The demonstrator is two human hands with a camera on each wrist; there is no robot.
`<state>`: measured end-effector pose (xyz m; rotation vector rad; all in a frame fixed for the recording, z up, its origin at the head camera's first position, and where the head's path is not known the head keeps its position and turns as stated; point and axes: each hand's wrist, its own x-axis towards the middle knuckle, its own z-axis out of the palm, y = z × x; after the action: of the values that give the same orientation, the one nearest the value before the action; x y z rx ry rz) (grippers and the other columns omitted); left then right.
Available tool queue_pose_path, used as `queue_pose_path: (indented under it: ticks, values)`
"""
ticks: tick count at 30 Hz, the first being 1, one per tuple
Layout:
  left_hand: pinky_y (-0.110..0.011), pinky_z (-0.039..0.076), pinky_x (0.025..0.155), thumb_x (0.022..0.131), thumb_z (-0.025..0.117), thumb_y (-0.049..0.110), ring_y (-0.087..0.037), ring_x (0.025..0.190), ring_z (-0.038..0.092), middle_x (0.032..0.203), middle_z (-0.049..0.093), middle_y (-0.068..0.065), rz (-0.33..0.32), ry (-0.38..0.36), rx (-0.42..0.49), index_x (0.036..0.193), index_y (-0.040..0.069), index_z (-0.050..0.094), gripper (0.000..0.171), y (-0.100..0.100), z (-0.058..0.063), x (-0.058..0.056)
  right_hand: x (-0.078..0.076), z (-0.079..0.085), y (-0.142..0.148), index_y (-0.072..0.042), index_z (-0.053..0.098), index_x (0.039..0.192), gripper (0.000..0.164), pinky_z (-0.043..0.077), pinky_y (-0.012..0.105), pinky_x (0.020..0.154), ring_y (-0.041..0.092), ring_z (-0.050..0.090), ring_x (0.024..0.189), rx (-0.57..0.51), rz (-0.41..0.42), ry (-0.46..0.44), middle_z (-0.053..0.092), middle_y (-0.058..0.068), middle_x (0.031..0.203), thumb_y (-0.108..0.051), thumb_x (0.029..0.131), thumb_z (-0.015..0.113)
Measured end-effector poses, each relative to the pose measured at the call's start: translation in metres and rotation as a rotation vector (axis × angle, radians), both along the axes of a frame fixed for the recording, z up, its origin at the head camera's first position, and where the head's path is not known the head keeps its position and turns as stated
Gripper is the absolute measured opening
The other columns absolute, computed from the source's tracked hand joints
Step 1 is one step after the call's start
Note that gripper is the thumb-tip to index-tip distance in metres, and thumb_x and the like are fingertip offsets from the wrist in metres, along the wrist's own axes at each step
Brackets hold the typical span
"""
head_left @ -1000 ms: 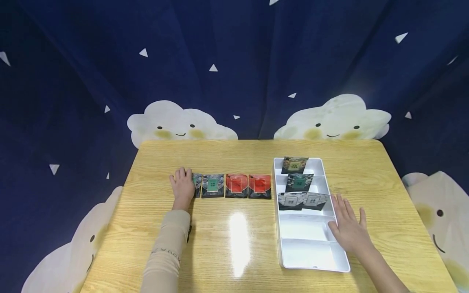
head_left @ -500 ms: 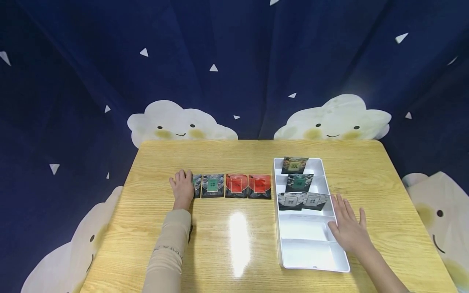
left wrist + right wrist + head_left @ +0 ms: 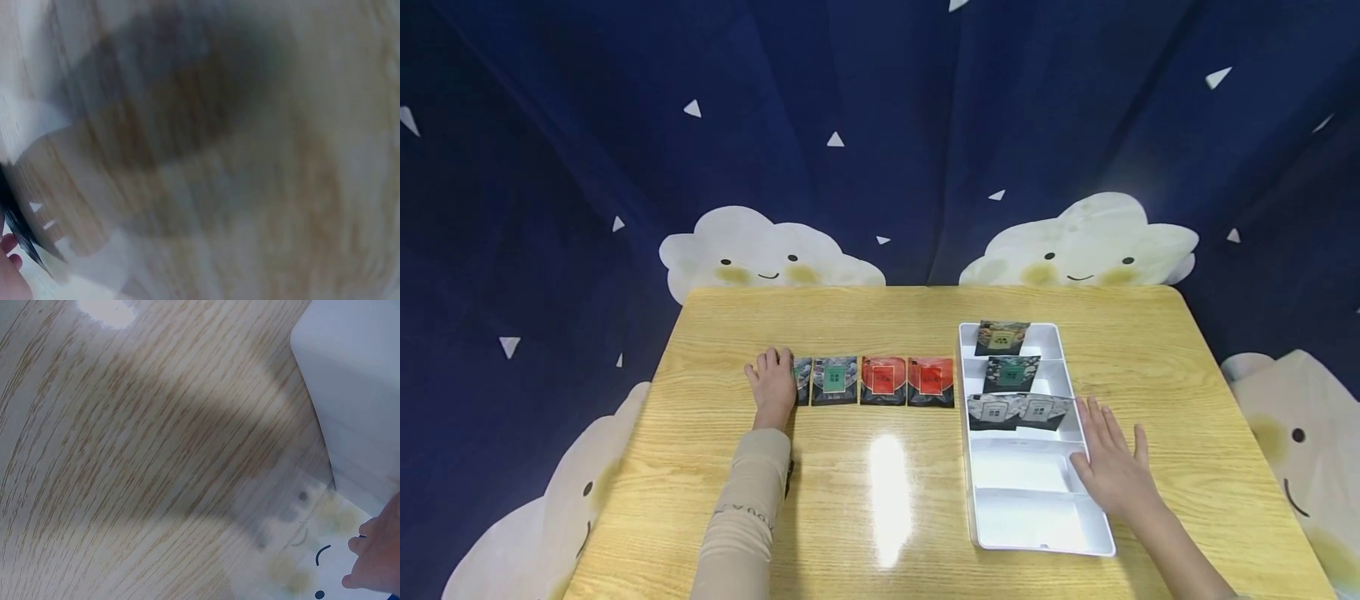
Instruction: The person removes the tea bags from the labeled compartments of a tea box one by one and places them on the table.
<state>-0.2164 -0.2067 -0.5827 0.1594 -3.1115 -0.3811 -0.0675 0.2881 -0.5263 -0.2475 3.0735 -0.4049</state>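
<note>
- Leftmost packet (image 3: 802, 382) lies on the table (image 3: 835, 508), at the left end of a row of four, partly hidden by the left hand (image 3: 772, 387)
- Beside it, flat and out of the tray, lie a green-labelled packet (image 3: 834, 381), a red-labelled packet (image 3: 883, 381) and, at the right end, a second red-labelled packet (image 3: 931, 382); these four look like what is left
- Four others already sit in the white tray (image 3: 1045, 523): a yellow-labelled packet (image 3: 1002, 337) in the farthest compartment, a dark-green packet (image 3: 1012, 374) in the next, two grey-labelled packets (image 3: 992, 411) in the third; the work seems about half done
- Left hand reaches forward with its back up, fingers bent at the tips; whether they pinch the leftmost packet I cannot tell, since the hand covers the contact
- Right hand (image 3: 1116, 475) rests against the tray's right wall, fingers straight and apart, thumb toward the rim, grasping nothing, probably steadying it
- Left forearm, in a tan sleeve (image 3: 741, 508), extends from the near edge
</note>
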Motion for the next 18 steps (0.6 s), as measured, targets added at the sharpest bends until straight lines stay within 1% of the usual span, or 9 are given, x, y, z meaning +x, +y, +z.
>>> queue_pose_path:
  ticks: [5,8,11,14,18]
  values:
    - [-0.059,0.008,0.101,0.1,0.029,0.017,-0.037,0.119,0.027,0.124,0.033,-0.017,0.013,0.015,0.002,0.116,0.01,0.042,0.022,-0.001,0.003,0.001,0.0,0.0,0.0,-0.011,-0.004,0.147,0.068,-0.013,0.059,0.101,0.04,0.01,0.135,0.001,0.0,0.001,0.008,0.02,0.15,-0.023,0.092,0.036]
    - [-0.058,0.011,0.099,0.1,0.03,0.02,-0.036,0.119,0.028,0.126,0.034,-0.016,0.029,0.044,0.012,0.119,0.01,0.041,0.024,0.002,0.007,0.0,-0.001,0.0,0.0,-0.011,-0.004,0.147,0.068,-0.013,0.059,0.101,0.039,0.009,0.136,0.001,0.0,-0.001,0.007,0.02,0.15,-0.023,0.092,0.036]
    - [-0.056,0.012,0.097,0.1,0.031,0.022,-0.035,0.119,0.029,0.126,0.036,-0.015,0.035,0.083,0.028,0.122,0.01,0.042,0.027,0.008,0.013,-0.002,-0.001,-0.001,0.0,-0.011,-0.004,0.147,0.068,-0.013,0.059,0.101,0.039,0.007,0.136,0.004,-0.002,-0.002,0.006,0.02,0.15,-0.023,0.092,0.035]
    - [-0.056,0.013,0.097,0.099,0.034,0.023,-0.034,0.121,0.029,0.128,0.036,-0.013,0.017,0.115,0.029,0.125,0.01,0.041,0.029,0.019,0.02,-0.004,0.0,-0.001,0.0,-0.011,-0.004,0.147,0.069,-0.013,0.059,0.101,0.038,0.006,0.137,0.005,-0.005,-0.001,0.007,0.02,0.15,-0.023,0.092,0.035]
    - [-0.056,0.015,0.097,0.099,0.036,0.023,-0.033,0.121,0.03,0.128,0.036,-0.012,-0.036,0.162,0.01,0.126,0.011,0.04,0.031,0.037,0.029,-0.004,0.0,0.0,-0.001,-0.011,-0.003,0.147,0.069,-0.012,0.06,0.101,0.038,0.005,0.137,0.006,-0.008,0.004,0.008,0.021,0.15,-0.023,0.092,0.036]
